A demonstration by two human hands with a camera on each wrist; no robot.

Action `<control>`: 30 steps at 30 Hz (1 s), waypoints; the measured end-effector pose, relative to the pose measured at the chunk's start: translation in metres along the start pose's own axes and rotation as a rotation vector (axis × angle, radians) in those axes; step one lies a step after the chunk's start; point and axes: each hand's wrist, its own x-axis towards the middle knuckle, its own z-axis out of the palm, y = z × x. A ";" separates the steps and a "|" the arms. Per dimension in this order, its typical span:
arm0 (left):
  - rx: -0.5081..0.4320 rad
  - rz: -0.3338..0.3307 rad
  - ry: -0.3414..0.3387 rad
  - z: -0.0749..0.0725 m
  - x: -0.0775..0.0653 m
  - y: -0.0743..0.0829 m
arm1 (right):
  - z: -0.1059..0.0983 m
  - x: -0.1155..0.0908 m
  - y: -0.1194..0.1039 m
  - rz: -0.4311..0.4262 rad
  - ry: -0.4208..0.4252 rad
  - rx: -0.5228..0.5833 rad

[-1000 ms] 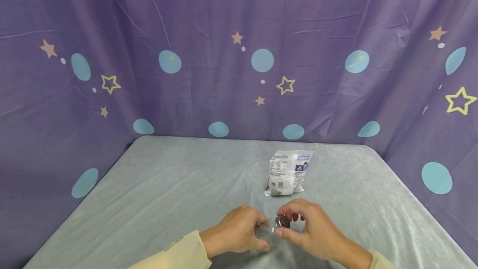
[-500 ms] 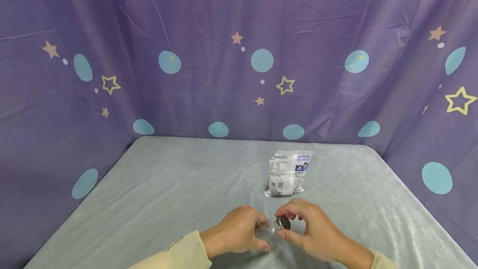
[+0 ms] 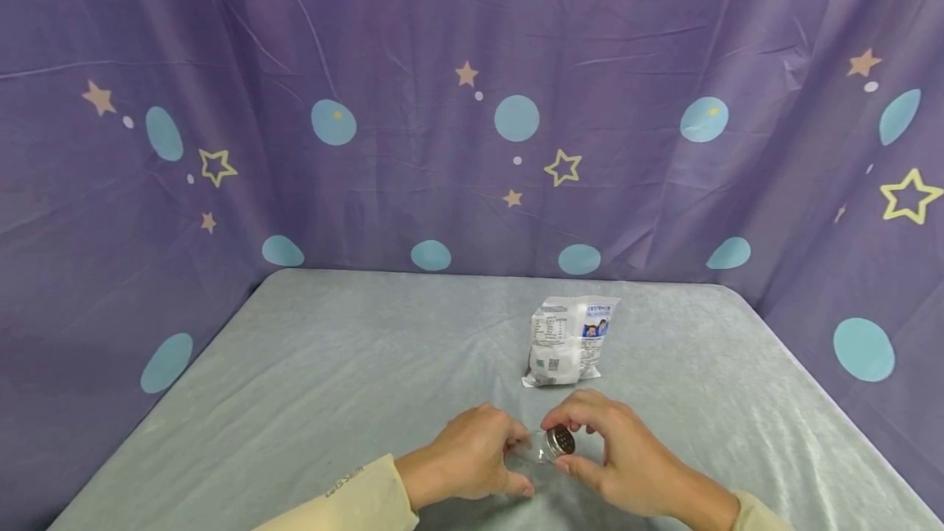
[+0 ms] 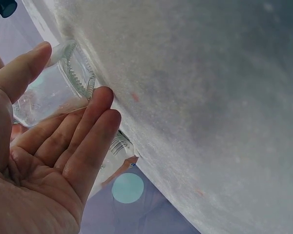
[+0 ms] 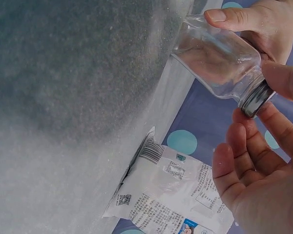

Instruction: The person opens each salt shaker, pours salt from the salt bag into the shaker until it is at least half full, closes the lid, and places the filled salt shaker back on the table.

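Note:
A clear, square-sided glass shaker jar (image 5: 217,61) stands on the table between my hands. Its cap is a dark, perforated metal lid (image 3: 561,440). My left hand (image 3: 475,453) grips the glass body from the left, thumb on the near side and fingers on the far side, as the left wrist view (image 4: 49,126) also shows for the hand. From the right, my right hand (image 3: 619,449) pinches the lid's rim between thumb and fingertips. No contents show through the glass in the right wrist view.
Behind the hands a white printed packet (image 3: 568,342) stands on the pale grey table cover (image 3: 354,359). A purple curtain (image 3: 413,64) with stars and blue dots closes off the back and both sides.
The right fingertips have shifted slightly round the lid, with the thumb moving right and the forefinger left. The left hand, jar and packet stay nearly where they were.

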 end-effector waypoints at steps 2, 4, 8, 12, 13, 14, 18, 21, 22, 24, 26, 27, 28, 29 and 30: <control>-0.003 -0.003 -0.002 0.000 0.000 0.000 | 0.000 0.000 0.000 0.003 0.001 0.008; -0.005 -0.004 -0.004 -0.001 0.000 0.001 | 0.001 0.000 0.000 0.008 0.011 0.006; 0.000 -0.001 -0.006 -0.001 0.000 0.001 | 0.002 -0.001 0.000 0.021 0.046 -0.017; 0.000 -0.001 -0.011 -0.002 0.000 0.001 | 0.003 0.000 -0.001 0.078 0.063 -0.029; 0.001 -0.001 -0.013 -0.002 0.000 0.001 | 0.003 0.000 -0.002 0.098 0.059 -0.032; 0.001 -0.002 -0.015 -0.002 0.000 0.001 | 0.002 0.000 -0.002 0.118 0.054 -0.034; -0.002 -0.015 -0.029 -0.002 0.001 0.001 | 0.001 0.001 -0.003 0.174 0.029 -0.038; -0.003 -0.022 -0.035 -0.002 0.001 0.002 | 0.001 0.002 -0.003 0.170 0.019 -0.028; -0.003 -0.023 -0.035 -0.002 0.001 0.002 | 0.001 0.002 -0.003 0.166 0.016 -0.024; 0.003 -0.022 -0.028 -0.002 0.000 0.003 | 0.001 0.002 -0.002 0.158 0.011 -0.012; 0.007 -0.020 -0.021 -0.002 0.000 0.003 | 0.001 0.002 -0.002 0.154 0.008 -0.007; 0.007 -0.021 -0.019 -0.002 0.001 0.003 | 0.001 0.002 -0.001 0.153 0.007 -0.005; 0.006 -0.019 -0.019 -0.002 0.001 0.003 | 0.001 0.002 -0.001 0.152 0.007 -0.006; 0.007 -0.018 -0.019 -0.002 0.001 0.003 | 0.001 0.001 -0.001 0.150 0.007 -0.010; 0.007 -0.017 -0.021 -0.002 0.001 0.003 | 0.001 0.001 -0.001 0.147 0.009 -0.017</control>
